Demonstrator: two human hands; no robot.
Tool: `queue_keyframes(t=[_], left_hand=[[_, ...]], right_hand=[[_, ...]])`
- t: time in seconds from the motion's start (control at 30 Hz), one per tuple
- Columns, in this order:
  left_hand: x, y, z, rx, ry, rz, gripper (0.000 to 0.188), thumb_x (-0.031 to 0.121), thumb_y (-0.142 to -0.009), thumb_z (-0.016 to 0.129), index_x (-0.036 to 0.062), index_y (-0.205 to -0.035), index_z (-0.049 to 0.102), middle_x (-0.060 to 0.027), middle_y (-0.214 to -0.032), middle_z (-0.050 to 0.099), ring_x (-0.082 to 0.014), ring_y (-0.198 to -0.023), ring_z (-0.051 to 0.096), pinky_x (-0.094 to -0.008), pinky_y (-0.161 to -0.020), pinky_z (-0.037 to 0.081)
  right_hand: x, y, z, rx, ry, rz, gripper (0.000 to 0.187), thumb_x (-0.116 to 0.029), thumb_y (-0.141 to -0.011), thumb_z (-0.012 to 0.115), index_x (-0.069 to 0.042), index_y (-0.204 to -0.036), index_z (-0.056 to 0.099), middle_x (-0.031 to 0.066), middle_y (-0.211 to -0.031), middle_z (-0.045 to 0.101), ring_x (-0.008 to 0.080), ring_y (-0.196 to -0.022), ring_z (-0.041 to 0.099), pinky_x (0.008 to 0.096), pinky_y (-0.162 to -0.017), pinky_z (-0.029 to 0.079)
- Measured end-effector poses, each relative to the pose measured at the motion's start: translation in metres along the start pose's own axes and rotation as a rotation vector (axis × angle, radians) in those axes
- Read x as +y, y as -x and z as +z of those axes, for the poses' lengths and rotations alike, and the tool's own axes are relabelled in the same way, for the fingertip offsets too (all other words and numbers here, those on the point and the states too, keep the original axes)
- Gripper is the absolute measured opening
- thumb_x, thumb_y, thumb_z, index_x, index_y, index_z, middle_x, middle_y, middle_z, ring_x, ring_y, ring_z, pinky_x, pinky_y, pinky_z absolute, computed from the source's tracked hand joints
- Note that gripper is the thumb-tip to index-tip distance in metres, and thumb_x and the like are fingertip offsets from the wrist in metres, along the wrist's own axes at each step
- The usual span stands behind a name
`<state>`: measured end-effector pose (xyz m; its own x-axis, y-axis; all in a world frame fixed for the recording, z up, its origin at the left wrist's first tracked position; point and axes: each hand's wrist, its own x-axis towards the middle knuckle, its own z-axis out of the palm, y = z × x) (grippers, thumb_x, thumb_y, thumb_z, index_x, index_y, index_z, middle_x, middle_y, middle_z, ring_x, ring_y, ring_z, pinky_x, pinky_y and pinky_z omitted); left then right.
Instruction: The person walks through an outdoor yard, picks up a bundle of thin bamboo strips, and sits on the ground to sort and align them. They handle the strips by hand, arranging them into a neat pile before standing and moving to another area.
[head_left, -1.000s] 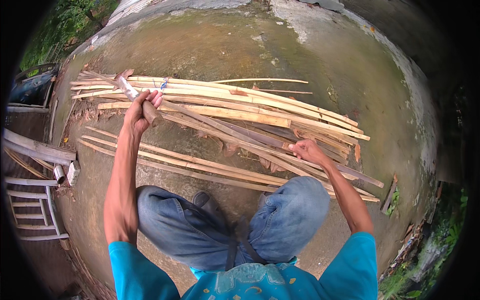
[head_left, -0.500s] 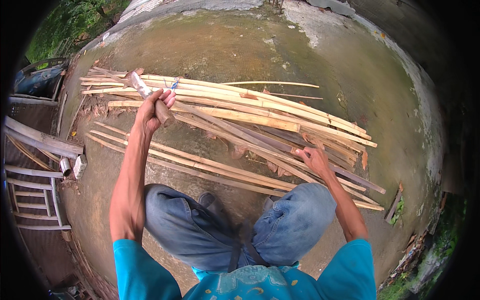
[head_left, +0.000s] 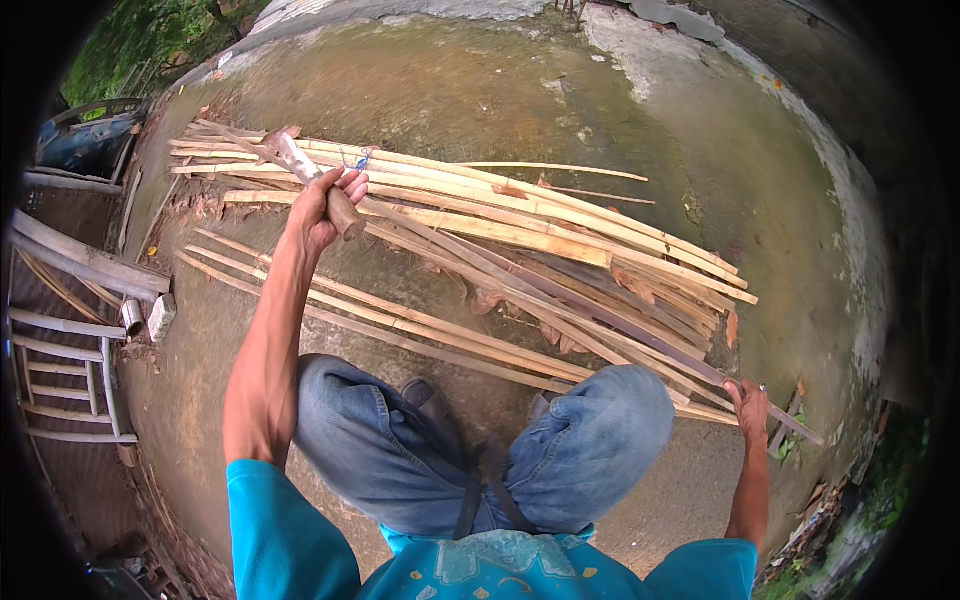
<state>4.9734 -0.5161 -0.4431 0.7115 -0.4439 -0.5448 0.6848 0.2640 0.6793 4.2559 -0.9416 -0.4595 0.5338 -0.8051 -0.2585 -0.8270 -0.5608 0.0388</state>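
Observation:
My left hand [head_left: 328, 205] is closed around a wooden-handled tool [head_left: 347, 217], its pale metal part [head_left: 290, 155] pointing away to the far left. Its outer fingers are loosely curled over the far side of the handle. My right hand [head_left: 745, 402], thumb and fingers closed, grips a long dark brown strip [head_left: 640, 333] near its right end. The strip slants from beside my left hand to the near right, above a pile of pale split bamboo strips [head_left: 480, 205]. A blue tie [head_left: 357, 160] sits on the pile, just past my left fingers.
Several loose bamboo strips [head_left: 400, 325] lie nearer my knees. Dry leaves [head_left: 485, 300] are scattered among the pile. On the left stand a bamboo frame [head_left: 70, 345], a small metal can [head_left: 132, 317] and a pale block [head_left: 161, 318]. A low wall edge [head_left: 850, 220] curves along the right.
My right hand has moved from the middle of the pile to the near right, now gripping closer to the strip's end. The strip has shifted right with it. The left hand has hardly moved.

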Motion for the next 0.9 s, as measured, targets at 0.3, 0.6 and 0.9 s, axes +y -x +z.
queue_keyframes(t=[0.3, 0.6, 0.9], left_hand=[[0.008, 0.027, 0.013, 0.034, -0.046, 0.092, 0.031, 0.008, -0.098, 0.057, -0.0088, -0.121, 0.045, -0.0218, -0.116, 0.060, -0.0318, -0.103, 0.066, -0.0381, -0.086, 0.062], [0.030, 0.010, -0.067, 0.278, 0.041, 0.245, 0.023, 0.001, -0.095, 0.059, -0.0112, -0.111, 0.049, -0.0241, -0.105, 0.062, -0.0385, -0.093, 0.069, -0.0447, -0.078, 0.064], [0.049, 0.014, -0.121, 0.595, 0.279, 0.382, 0.011, -0.004, -0.092, 0.057, -0.0111, -0.098, 0.051, -0.0224, -0.100, 0.060, -0.0397, -0.087, 0.069, -0.0482, -0.073, 0.065]], right_hand=[[0.051, -0.026, 0.023, 0.035, -0.112, -0.070, 0.059, -0.055, -0.086, 0.067, 0.004, -0.084, 0.057, 0.0263, -0.076, 0.055, 0.0419, -0.070, 0.048, 0.0472, -0.067, 0.042], [0.191, 0.049, -0.015, -0.141, -0.074, 0.159, 0.062, -0.057, -0.085, 0.068, 0.004, -0.097, 0.064, 0.0269, -0.091, 0.062, 0.0411, -0.085, 0.059, 0.0466, -0.079, 0.046], [-0.033, -0.026, 0.031, 0.118, -0.225, -0.098, 0.037, -0.027, -0.099, 0.058, 0.001, -0.122, 0.056, 0.0249, -0.122, 0.055, 0.0426, -0.114, 0.055, 0.0497, -0.096, 0.043]])
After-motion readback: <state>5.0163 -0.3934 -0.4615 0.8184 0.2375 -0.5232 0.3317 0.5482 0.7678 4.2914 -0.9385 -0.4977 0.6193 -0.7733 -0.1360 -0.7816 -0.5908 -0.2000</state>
